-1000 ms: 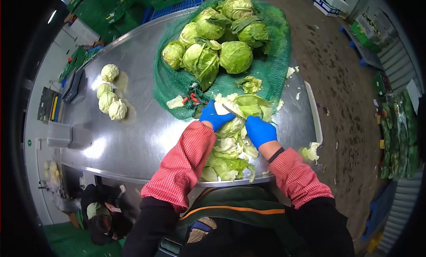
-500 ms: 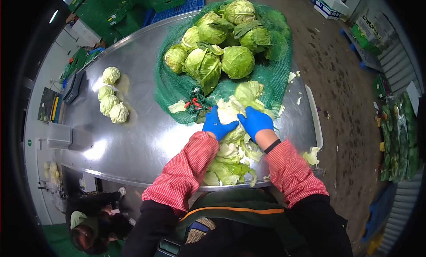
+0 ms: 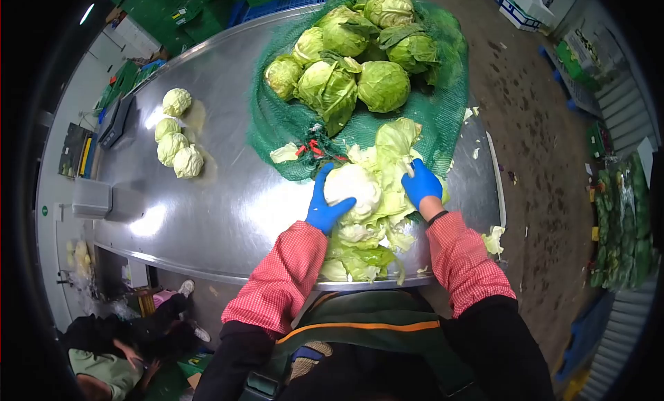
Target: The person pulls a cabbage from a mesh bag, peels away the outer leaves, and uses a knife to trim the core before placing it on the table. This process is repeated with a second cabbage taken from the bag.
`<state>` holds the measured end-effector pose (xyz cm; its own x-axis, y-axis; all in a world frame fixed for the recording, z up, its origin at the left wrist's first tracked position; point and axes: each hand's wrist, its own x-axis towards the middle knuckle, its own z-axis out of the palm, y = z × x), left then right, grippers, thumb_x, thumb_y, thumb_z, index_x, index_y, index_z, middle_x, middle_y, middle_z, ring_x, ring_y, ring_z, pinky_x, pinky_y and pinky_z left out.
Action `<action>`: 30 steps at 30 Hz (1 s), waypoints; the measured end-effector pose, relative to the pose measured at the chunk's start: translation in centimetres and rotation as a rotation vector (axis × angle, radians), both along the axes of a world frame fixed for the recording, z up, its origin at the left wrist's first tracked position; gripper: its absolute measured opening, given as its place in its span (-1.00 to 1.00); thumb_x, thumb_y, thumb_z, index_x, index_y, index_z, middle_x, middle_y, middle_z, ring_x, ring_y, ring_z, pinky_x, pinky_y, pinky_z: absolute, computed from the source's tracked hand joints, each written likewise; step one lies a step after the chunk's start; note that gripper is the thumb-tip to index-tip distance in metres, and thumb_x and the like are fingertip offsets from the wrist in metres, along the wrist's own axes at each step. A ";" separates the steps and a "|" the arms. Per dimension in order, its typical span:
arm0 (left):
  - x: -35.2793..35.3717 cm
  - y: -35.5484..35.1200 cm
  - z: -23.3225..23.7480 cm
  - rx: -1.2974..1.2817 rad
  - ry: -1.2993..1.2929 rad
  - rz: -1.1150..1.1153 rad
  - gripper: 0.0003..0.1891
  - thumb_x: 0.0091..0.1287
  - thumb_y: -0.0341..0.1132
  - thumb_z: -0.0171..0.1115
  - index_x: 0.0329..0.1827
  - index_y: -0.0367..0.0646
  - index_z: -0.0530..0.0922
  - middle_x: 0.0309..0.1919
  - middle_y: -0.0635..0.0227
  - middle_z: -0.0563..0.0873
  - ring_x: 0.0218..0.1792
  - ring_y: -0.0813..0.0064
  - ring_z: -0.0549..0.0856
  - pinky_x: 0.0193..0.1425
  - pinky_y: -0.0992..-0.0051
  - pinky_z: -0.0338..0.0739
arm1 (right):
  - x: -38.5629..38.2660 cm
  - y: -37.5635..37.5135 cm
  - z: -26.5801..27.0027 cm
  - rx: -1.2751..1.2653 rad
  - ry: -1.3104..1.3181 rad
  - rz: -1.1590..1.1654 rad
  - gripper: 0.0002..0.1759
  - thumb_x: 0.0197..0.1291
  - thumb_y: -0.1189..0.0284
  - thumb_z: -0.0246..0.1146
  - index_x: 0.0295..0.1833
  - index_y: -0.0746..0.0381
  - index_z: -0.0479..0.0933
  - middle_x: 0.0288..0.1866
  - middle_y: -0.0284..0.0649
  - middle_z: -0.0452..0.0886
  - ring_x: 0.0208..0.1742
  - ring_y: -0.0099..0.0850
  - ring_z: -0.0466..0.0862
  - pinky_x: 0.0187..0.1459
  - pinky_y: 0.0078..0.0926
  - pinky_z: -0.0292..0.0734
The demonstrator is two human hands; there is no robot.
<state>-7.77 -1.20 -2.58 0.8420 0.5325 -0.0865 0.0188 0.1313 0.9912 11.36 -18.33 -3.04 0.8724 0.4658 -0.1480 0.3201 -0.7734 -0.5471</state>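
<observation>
My left hand (image 3: 330, 206), in a blue glove, curves round the left side of a pale, peeled cabbage head (image 3: 353, 190). To its right, my right hand (image 3: 420, 184), gloved too, is closed on a cabbage leaf (image 3: 399, 193). Loose peeled leaves (image 3: 360, 259) lie beneath the head, down to the table's near edge. Beyond my hands, several green cabbages (image 3: 383, 86) are piled on a green mesh net (image 3: 266, 134), with red ties (image 3: 313, 149) at its near side. Several small pale peeled heads (image 3: 171, 149) stand in a curved row on the left.
The metal table (image 3: 228, 242) has a clear plastic tub (image 3: 92, 197) and a dark device (image 3: 115, 123) at its left end. Green crates (image 3: 207, 20) stand behind. At the lower left is another person (image 3: 111, 363). Leaf scraps (image 3: 493, 240) lie at the right edge.
My hands have moved apart, the left one leftward round the pale head, the right one rightward with a leaf. More of the head's white surface shows. The view has shifted slightly.
</observation>
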 end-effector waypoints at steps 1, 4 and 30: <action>0.1 0.3 -0.1 -0.143 -0.020 0.062 -0.09 0.09 -0.39 0.47 0.50 -0.06 0.13 0.27 0.07 0.44 0.28 0.16 0.48 0.37 0.27 0.39 | -0.1 -0.2 0.9 -0.067 0.041 -0.023 -0.61 0.17 0.17 0.17 0.07 0.09 0.42 -0.10 0.04 0.66 -0.08 0.06 0.65 -0.08 -0.04 0.52; -0.2 0.5 1.7 -0.781 -0.066 0.226 -0.36 0.34 -0.22 0.24 0.47 0.06 0.22 0.33 0.15 0.43 0.33 0.07 0.45 0.37 0.01 0.40 | 1.2 -1.7 1.1 -0.057 0.035 -0.060 -0.59 0.17 0.18 0.16 0.10 0.09 0.41 -0.07 0.05 0.65 -0.05 0.06 0.65 -0.07 -0.06 0.53; -2.7 0.4 7.7 -1.241 -0.052 -0.063 -0.21 0.38 0.37 -0.19 0.52 0.04 0.19 0.47 0.18 0.30 0.43 0.02 0.35 0.38 -0.22 0.28 | -5.6 1.5 10.4 0.526 0.877 0.236 -0.42 0.25 -0.04 0.29 0.16 0.20 0.48 -0.52 -0.37 0.48 -0.60 -0.60 0.48 -0.57 -0.59 0.42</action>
<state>-10.46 -0.76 5.11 0.8807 0.0735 -0.4679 0.0235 0.9799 0.1982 5.72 -16.85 7.35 0.4361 0.7989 -0.4142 -0.2395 -0.3406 -0.9092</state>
